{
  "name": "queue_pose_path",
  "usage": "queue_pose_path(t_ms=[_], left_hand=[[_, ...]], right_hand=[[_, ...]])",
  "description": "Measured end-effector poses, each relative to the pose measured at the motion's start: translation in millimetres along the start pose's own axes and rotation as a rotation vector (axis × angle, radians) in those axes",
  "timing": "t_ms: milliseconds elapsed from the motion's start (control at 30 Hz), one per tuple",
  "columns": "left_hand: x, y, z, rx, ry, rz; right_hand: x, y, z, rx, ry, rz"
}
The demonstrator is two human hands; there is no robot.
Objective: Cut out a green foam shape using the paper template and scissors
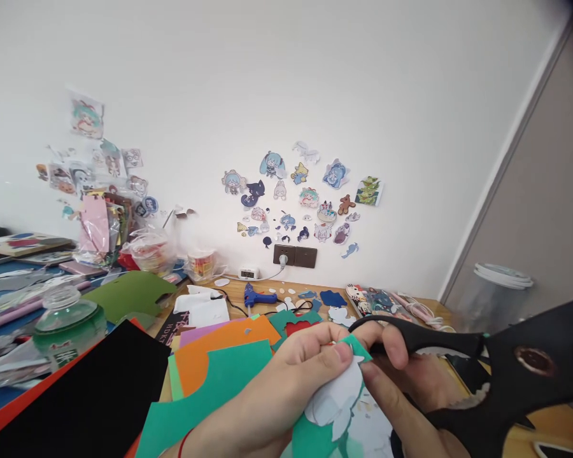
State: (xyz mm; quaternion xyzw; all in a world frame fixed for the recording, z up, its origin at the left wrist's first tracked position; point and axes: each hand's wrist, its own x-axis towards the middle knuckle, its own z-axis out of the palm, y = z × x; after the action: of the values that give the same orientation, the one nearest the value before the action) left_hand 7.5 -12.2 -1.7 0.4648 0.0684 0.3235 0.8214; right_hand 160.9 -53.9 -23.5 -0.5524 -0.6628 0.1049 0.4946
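The person's left hand [310, 369] pinches a white paper cut-out [332, 401] against green paper [308, 439], thumb pressing near the upper corner, just above the worktop [563, 420]. The fingers of the right hand [405, 381] are hooked through the handles of black scissors [506, 362], whose blades point off to the right, away from the paper; its thumb is beside the paper's edge.

The step in hand appears to be lining up or steadying the cut-out on the green. Trimming around it would call for a firm left pinch and the scissors turned back toward the edge.

A clear bottle [69, 324] stands at the left; whether its green is label or contents cannot be told. Farther back are a bag-wrapped tub [150, 248] and a paper cup [203, 264], their insides unreadable. A lidded clear bucket [499, 299] stands at the right, its contents also unclear.
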Motion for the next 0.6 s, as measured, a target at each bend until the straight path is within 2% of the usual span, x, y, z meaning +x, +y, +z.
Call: queue_pose_path(t_ms=[133, 233, 333, 433, 600], left_hand=[[-1, 1, -4.4, 0.005, -0.004, -0.009], [-1, 3, -6.6, -0.002, -0.016, 0.008], [-1, 3, -7.5, -0.025, -0.026, 0.023], [-2, 3, -7.4, -0.068, -0.015, 0.034], [-4, 2, -5.5, 0.011, 0.024, 0.02]], right_hand=[[1, -7, -1, 0.195, -0.132, -0.054], [3, -12, 1, 0.474, -0.148, -0.025], [6, -15, 2, 0.61, -0.103, 0.036], [9, -22, 2, 0.578, -0.011, -0.019], [17, -44, 1, 0.325, 0.087, -0.155]])
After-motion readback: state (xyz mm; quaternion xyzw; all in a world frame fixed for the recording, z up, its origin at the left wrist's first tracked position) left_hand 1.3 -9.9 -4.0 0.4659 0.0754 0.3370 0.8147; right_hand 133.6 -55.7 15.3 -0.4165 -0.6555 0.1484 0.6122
